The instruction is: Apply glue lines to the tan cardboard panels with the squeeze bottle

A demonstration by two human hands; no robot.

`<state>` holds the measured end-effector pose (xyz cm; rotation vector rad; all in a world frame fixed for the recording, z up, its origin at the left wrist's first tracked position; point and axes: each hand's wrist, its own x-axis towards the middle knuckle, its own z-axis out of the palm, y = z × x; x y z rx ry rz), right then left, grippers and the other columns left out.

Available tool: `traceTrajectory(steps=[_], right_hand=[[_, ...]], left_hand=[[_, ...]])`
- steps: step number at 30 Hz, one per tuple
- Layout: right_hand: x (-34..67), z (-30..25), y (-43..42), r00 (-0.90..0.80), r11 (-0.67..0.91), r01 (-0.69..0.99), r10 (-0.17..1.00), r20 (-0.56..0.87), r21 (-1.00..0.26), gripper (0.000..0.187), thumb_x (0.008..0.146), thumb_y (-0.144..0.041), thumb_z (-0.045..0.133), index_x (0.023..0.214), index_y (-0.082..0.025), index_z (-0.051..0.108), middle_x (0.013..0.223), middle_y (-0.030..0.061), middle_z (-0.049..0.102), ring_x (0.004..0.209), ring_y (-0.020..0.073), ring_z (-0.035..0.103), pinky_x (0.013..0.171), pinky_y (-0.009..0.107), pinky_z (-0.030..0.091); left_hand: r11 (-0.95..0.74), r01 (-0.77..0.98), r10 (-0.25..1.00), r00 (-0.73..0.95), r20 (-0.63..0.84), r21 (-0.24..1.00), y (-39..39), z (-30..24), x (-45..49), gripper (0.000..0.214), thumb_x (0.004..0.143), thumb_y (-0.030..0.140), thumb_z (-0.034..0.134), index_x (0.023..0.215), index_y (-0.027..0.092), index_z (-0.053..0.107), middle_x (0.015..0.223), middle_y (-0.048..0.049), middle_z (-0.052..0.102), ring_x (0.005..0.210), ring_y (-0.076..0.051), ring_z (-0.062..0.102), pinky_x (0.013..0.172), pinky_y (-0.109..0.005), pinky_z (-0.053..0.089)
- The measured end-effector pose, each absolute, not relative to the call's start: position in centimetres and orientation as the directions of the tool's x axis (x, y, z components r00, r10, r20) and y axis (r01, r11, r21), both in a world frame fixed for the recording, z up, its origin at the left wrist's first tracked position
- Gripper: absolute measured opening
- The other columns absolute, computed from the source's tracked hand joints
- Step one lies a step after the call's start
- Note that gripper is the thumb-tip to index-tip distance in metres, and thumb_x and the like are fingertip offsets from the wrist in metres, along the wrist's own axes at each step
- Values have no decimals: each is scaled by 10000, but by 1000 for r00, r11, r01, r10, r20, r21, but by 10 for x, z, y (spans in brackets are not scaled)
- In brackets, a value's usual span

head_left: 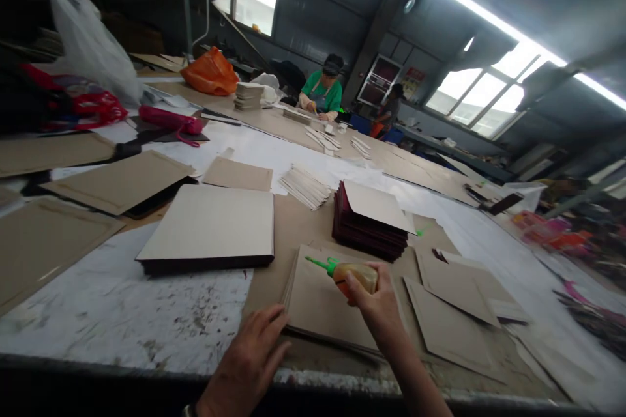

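Note:
My right hand [376,300] is wrapped round a glue bottle [359,275] with amber liquid inside and a green nozzle pointing left. The bottle is tilted above a stack of grey-brown cardboard sheets [323,313]. At the left edge of that stack lies my left hand [254,345], its fingers stretched out and the fingertips at the sheets' edge. Behind the sheets stands a pile of dark maroon pieces [366,228] topped by a pale board. To the left sits a thicker stack with a cream top [215,225].
Loose cardboard pieces [450,326] lie at right, and more boards [117,182] at left. Pale strips [306,186] fan out behind. A pink umbrella [169,120] and an orange bag [210,71] rest farther back. A person in green [321,91] works across the table.

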<state>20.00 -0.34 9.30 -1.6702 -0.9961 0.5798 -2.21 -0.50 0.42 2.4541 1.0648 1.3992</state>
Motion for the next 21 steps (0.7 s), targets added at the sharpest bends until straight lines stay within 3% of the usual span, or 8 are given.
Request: traceTrajectory(steps=[4, 9, 14, 21], right_hand=[[213, 111, -27, 621, -48, 59, 784, -1, -997, 563, 600, -538, 798, 938, -225, 475, 791, 3, 629, 656, 204, 612, 451, 287, 536], [251, 128, -53, 744, 103, -223, 660, -101, -969, 485, 575, -448, 837, 879, -225, 532, 818, -12, 634, 667, 177, 615, 496, 271, 554], [266, 100, -69, 754, 170, -347, 635, -167, -922, 363, 621, -394, 828, 830, -221, 586, 869, -3, 664, 782, 198, 628, 674, 363, 586], [252, 62, -76, 766, 191, -424, 598, -238, -885, 297, 658, -418, 787, 829, -228, 636, 835, -15, 671, 794, 180, 632, 721, 324, 563]], left_hand=[[-727, 524, 651, 322, 687, 444, 1, -3, -29, 372, 930, 431, 457, 1200, 184, 520, 1087, -87, 649, 999, -198, 643, 864, -294, 553], [-730, 532, 658, 382, 648, 428, 15, -17, -30, 528, 922, 539, 397, 1325, 200, 428, 1163, -100, 619, 1033, -236, 631, 886, -363, 538], [-730, 553, 664, 435, 608, 401, 21, -31, -27, 611, 891, 589, 421, 1354, 191, 406, 1157, -109, 629, 1038, -260, 620, 884, -377, 527], [-775, 526, 607, 466, 644, 350, 22, -25, -25, 503, 927, 527, 390, 1313, 214, 473, 1129, -87, 655, 1019, -250, 622, 880, -377, 526]])
